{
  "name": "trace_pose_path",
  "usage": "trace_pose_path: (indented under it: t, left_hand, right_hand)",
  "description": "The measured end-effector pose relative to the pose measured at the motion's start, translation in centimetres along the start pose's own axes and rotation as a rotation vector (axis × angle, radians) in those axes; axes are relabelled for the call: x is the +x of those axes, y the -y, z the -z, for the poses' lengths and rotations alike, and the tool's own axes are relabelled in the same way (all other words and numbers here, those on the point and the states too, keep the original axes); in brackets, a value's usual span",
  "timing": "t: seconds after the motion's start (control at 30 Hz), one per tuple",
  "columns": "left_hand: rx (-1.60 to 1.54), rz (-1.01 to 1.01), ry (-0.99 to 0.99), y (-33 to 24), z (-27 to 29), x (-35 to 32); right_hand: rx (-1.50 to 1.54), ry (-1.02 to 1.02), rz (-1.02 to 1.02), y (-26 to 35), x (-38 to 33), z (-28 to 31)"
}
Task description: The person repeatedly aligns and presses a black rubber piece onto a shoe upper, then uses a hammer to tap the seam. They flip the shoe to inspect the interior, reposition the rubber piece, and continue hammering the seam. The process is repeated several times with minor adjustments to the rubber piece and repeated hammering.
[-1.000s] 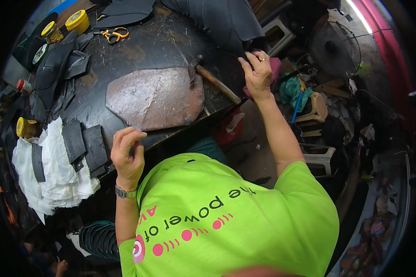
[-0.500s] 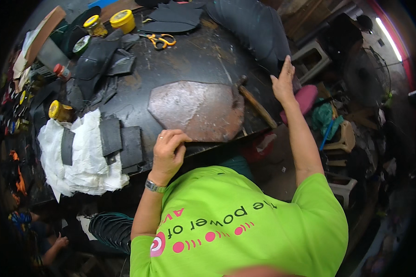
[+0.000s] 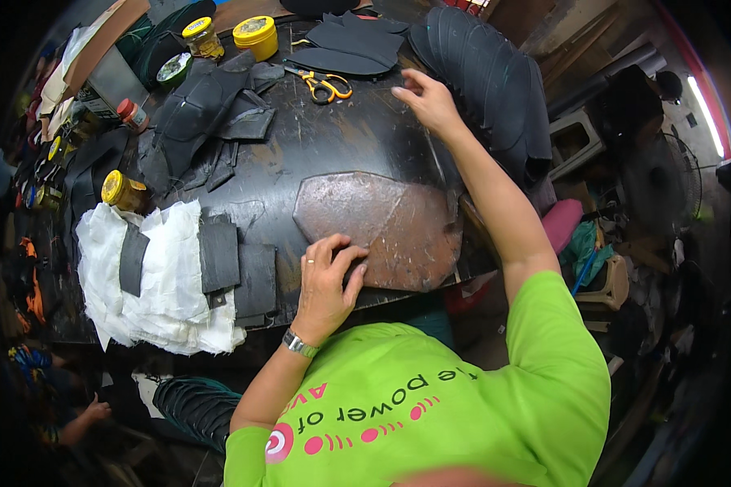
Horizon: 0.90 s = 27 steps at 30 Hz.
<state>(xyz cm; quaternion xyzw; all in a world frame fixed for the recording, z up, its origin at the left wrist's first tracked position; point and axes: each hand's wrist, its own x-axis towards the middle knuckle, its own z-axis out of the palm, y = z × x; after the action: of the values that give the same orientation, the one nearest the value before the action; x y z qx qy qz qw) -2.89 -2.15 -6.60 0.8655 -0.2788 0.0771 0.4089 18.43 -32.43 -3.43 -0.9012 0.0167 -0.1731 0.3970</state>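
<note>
Left hand (image 3: 326, 280) presses loosely curled on the rusty metal plate (image 3: 382, 227), right hand (image 3: 427, 99) spread empty beyond; the plate could slide off the table edge.

On the table (image 3: 365, 134), the metal plate (image 3: 382, 227) lies centre; scissors (image 3: 326, 84) at twelve o'clock, cloth (image 3: 170, 280) at nine, jars (image 3: 256, 34) at eleven.

Dark workbench (image 3: 357, 138) under rusty plate (image 3: 382, 227)
</note>
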Motion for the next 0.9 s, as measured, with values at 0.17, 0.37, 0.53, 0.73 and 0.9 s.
trace_pose_path:
  t: [0.17,0.37,0.53,0.73,0.9]
  left_hand:
    - [-0.028,0.016,0.014,0.0,0.3,0.3]
    - [-0.045,0.034,0.046,0.0,0.6,0.7]
    - [-0.027,0.023,0.076,0.0,0.7,0.7]
    - [-0.014,-0.007,0.049,0.1,0.7,0.5]
    - [-0.021,-0.023,0.015,0.2,0.5,0.4]
  right_hand:
    - [-0.262,-0.069,-0.072,-2.2,10.5,-5.4]
    - [-0.472,-0.039,-0.335,-2.1,15.4,-6.9]
    - [-0.248,0.04,-0.495,-1.8,15.9,-6.6]
    - [0.187,-0.161,-0.386,-3.8,13.6,-7.8]
    - [0.629,-0.381,-0.347,-5.0,12.2,-6.7]
